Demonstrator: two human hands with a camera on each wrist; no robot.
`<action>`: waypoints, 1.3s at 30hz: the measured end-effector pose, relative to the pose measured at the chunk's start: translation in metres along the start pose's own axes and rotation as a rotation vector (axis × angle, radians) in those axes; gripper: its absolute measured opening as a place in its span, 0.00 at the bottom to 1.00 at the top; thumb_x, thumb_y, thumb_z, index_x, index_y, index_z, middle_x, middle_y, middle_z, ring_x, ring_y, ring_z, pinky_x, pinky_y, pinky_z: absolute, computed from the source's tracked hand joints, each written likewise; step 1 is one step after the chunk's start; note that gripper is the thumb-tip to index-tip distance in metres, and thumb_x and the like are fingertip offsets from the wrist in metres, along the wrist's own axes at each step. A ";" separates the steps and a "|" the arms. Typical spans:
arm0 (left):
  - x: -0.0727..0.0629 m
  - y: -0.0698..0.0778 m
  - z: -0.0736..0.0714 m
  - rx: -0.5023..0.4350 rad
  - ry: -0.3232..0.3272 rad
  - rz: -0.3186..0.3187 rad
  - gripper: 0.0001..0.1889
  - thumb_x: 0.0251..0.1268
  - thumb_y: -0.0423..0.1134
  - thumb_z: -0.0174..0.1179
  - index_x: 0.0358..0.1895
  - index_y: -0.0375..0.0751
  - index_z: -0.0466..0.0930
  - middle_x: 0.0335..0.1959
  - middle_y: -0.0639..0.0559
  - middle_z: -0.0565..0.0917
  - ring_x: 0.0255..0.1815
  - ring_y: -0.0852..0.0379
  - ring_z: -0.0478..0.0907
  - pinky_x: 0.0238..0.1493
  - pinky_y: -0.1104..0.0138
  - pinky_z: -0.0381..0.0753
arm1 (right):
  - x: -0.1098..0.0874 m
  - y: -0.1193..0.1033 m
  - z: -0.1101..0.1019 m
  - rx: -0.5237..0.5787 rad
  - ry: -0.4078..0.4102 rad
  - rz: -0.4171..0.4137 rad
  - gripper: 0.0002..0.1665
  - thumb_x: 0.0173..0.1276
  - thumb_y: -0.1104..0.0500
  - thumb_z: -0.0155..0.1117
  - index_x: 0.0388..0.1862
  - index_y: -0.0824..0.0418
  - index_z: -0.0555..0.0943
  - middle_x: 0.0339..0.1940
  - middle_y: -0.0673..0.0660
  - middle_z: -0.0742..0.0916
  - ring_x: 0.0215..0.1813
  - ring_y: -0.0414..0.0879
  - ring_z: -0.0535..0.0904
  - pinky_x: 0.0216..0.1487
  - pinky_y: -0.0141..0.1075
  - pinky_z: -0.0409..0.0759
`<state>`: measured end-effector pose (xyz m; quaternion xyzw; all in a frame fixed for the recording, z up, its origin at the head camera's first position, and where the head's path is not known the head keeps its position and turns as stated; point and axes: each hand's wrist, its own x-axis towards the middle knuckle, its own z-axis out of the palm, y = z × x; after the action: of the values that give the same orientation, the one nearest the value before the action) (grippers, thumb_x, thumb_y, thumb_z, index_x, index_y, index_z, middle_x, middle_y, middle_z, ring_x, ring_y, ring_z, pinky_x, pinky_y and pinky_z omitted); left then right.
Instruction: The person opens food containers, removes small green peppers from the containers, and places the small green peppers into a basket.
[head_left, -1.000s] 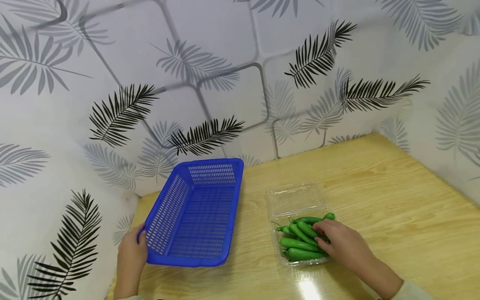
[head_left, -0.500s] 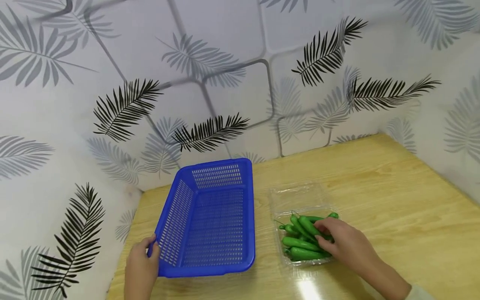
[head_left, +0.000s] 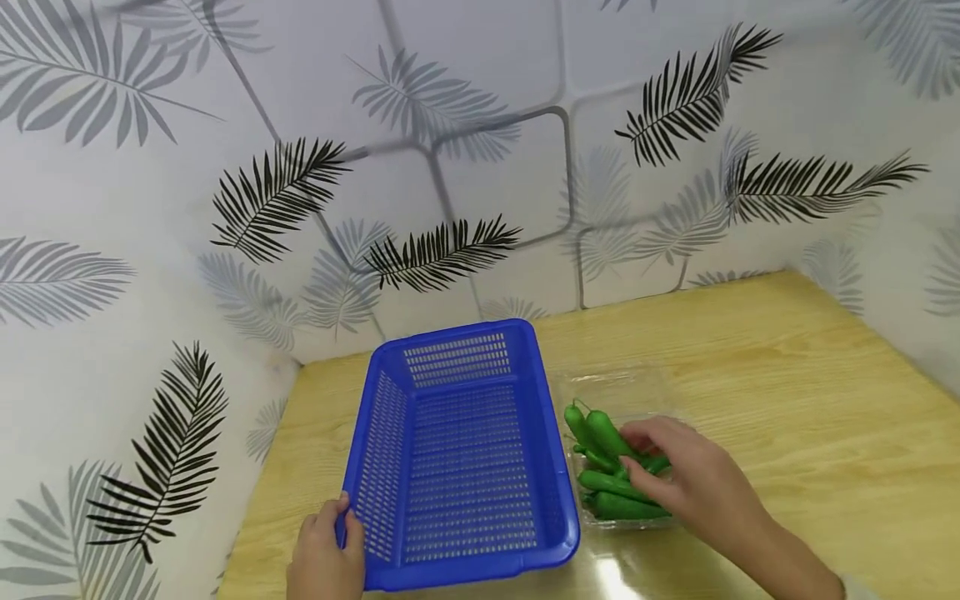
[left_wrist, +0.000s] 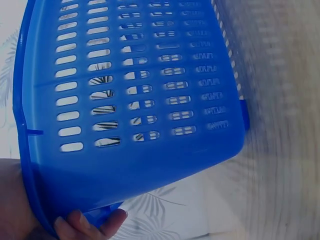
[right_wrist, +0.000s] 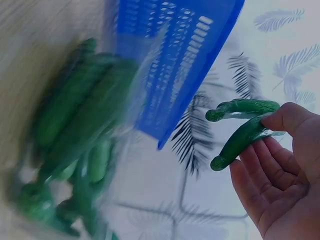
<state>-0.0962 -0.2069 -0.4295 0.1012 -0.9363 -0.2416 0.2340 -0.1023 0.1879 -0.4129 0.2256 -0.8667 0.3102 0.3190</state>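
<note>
My left hand [head_left: 327, 557] grips the left rim of a blue plastic basket [head_left: 465, 467], which has slotted sides and nothing in it. In the left wrist view, fingertips [left_wrist: 82, 225] curl around the basket's edge. My right hand [head_left: 697, 479] pinches two green peppers [right_wrist: 240, 142] between thumb and fingers, clear of the pile in the right wrist view. Below it, an open clear plastic box [head_left: 618, 387] holds several more green peppers [head_left: 622, 506]. Part of the box is hidden behind the right hand and the basket's right side.
Both containers stand over a light wood-grain table [head_left: 810, 375]. A wall with leaf-patterned covering [head_left: 480, 192] rises behind the table and along its sides. The basket's right rim is close beside the box's left edge.
My left hand has brought the basket rightward and nearer, up beside the box. My right hand has lifted two peppers up from the pile. The head view has shifted somewhat.
</note>
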 end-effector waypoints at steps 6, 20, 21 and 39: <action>-0.015 0.007 0.002 -0.002 0.067 -0.009 0.10 0.65 0.31 0.60 0.46 0.33 0.86 0.34 0.34 0.85 0.30 0.30 0.84 0.25 0.42 0.79 | 0.017 -0.026 0.012 0.074 -0.054 -0.176 0.13 0.65 0.62 0.76 0.47 0.54 0.86 0.41 0.45 0.89 0.39 0.36 0.84 0.41 0.22 0.82; -0.022 0.008 0.006 -0.035 0.136 -0.016 0.10 0.62 0.30 0.62 0.45 0.35 0.87 0.35 0.35 0.86 0.31 0.29 0.85 0.27 0.41 0.78 | 0.032 -0.066 0.064 0.050 -0.483 -0.327 0.11 0.65 0.59 0.77 0.46 0.52 0.87 0.41 0.44 0.88 0.42 0.33 0.85 0.37 0.23 0.81; -0.022 0.009 0.006 -0.035 0.130 -0.019 0.10 0.62 0.30 0.62 0.46 0.34 0.87 0.35 0.35 0.86 0.31 0.29 0.85 0.27 0.41 0.79 | 0.032 -0.068 0.067 0.046 -0.535 -0.315 0.10 0.66 0.59 0.76 0.46 0.52 0.87 0.41 0.44 0.89 0.42 0.33 0.85 0.38 0.24 0.82; -0.021 0.013 0.004 -0.038 0.124 -0.040 0.09 0.64 0.29 0.62 0.45 0.32 0.87 0.35 0.33 0.86 0.33 0.29 0.86 0.28 0.40 0.79 | 0.050 -0.077 0.093 0.090 -0.957 -0.271 0.04 0.60 0.58 0.78 0.29 0.49 0.90 0.24 0.39 0.87 0.25 0.28 0.74 0.31 0.24 0.74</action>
<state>-0.0811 -0.1879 -0.4340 0.1300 -0.9131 -0.2570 0.2884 -0.1297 0.0603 -0.4045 0.4667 -0.8645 0.1649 -0.0871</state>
